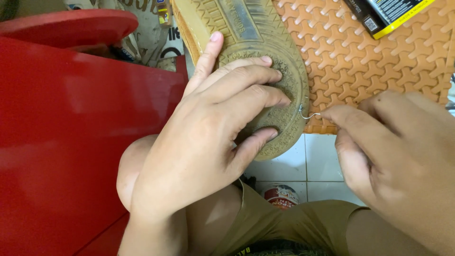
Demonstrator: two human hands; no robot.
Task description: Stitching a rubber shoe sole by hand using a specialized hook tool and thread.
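Observation:
My left hand presses flat on the worn tan rubber sole of a shoe, fingers spread across its heel end, holding it steady over my knee. My right hand pinches a thin curved metal needle whose hooked tip enters the sole's edge at the right side. The shoe lies sole up and runs toward the top of the view; its upper is hidden.
A red plastic surface fills the left side, with a red round stool top behind it. An orange interlocking foam mat lies under the shoe, a black and yellow box on it. White floor tiles and a small round tin show below.

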